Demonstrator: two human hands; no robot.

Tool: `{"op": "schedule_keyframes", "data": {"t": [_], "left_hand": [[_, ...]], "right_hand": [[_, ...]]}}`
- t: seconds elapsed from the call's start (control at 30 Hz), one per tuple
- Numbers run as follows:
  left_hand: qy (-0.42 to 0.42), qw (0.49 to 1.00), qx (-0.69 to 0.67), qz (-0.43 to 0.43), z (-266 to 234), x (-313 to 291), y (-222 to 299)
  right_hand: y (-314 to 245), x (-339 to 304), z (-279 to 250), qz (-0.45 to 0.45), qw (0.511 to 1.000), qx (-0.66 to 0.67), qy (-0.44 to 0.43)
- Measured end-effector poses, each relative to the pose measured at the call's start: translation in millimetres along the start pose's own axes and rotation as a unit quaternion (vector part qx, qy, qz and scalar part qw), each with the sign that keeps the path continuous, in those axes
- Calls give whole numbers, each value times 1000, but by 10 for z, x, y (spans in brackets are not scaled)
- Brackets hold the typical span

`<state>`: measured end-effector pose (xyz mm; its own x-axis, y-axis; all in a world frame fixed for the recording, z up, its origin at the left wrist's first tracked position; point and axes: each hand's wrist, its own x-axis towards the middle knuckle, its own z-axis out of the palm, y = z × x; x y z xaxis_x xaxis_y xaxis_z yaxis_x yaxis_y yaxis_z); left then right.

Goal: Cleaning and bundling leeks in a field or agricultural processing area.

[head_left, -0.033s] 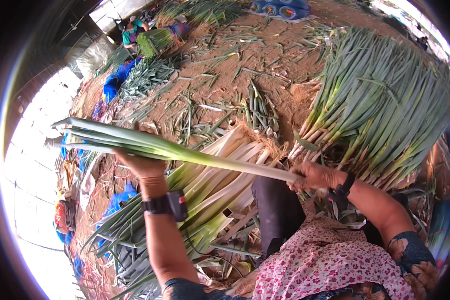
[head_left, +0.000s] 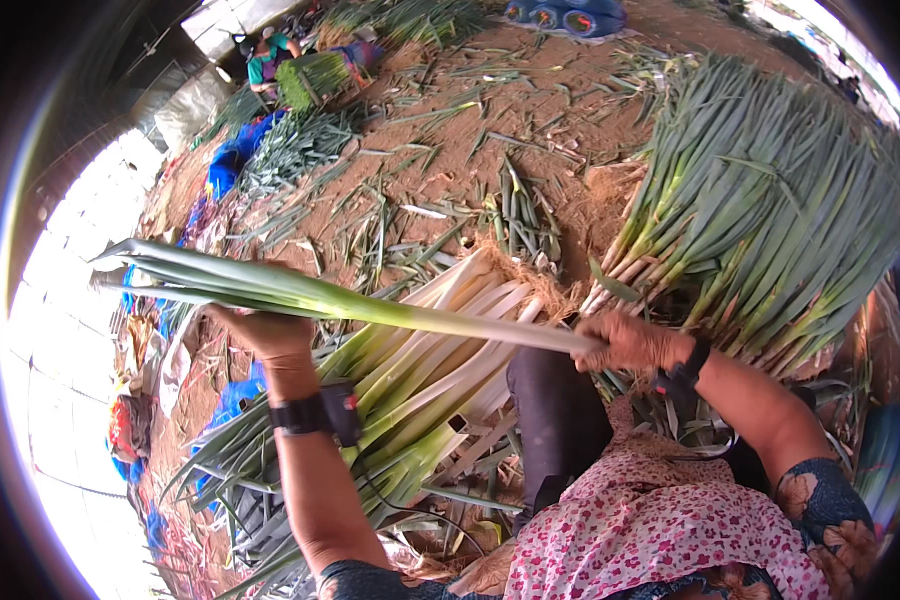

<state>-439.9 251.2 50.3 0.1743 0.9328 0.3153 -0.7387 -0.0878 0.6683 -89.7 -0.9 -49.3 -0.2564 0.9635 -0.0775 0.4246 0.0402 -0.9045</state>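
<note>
A long green onion [head_left: 400, 314] stretches across the middle, its green leaves to the left and its white stem end to the right. My left hand [head_left: 266, 338] is closed around the leafy part from beneath. At the white end, my right hand [head_left: 625, 342] is closed on the stem, its fingers hiding the tip. Below the held stalk lies a pile of cleaned green onions [head_left: 435, 365], white ends and roots pointing away and leaves toward the lower left. To the right of my right hand rests a large heap of untrimmed green onions [head_left: 760, 210].
Loose leaf scraps [head_left: 520, 215] litter the brown dirt ground [head_left: 530, 95]. Blue plastic rolls [head_left: 570, 18] lie at the far edge. A co-worker [head_left: 268, 62] sits at the far left beside more green onions. A thin cable [head_left: 410, 508] hangs from my left wrist device.
My left hand has slid slightly left along with the onion's leafy end. The right hand stays near the same place, its grip a little further over the stem end.
</note>
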Motion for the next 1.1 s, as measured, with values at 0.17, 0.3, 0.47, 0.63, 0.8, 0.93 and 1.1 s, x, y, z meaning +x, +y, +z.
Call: {"op": "schedule_keyframes", "data": {"t": [0.17, 0.3, 0.47, 0.63, 0.8, 0.93, 1.1], "left_hand": [[232, 969, 59, 55, -62, -79, 738], [145, 983, 99, 62, -403, -244, 915], [211, 956, 185, 82, -1265, -365, 960], [213, 882, 421, -3, -2175, -414, 486], [-60, 541, 807, -229, -2643, -499, 148], [-166, 567, 745, -309, -1519, -298, -338], [-128, 427, 823, -351, -1473, -506, -285]], "right_hand": [[-227, 774, -445, -146, 961, -215, 92], [-227, 1597, -564, -204, 931, -285, 103], [-17, 2496, -224, -207, 925, -303, 95], [535, 2970, 102, -199, 924, -311, 105], [860, 3193, 388, -242, 924, -267, 129], [1109, 3103, 222, -221, 912, -324, 119], [1010, 3263, 230, -233, 922, -290, 109]]}}
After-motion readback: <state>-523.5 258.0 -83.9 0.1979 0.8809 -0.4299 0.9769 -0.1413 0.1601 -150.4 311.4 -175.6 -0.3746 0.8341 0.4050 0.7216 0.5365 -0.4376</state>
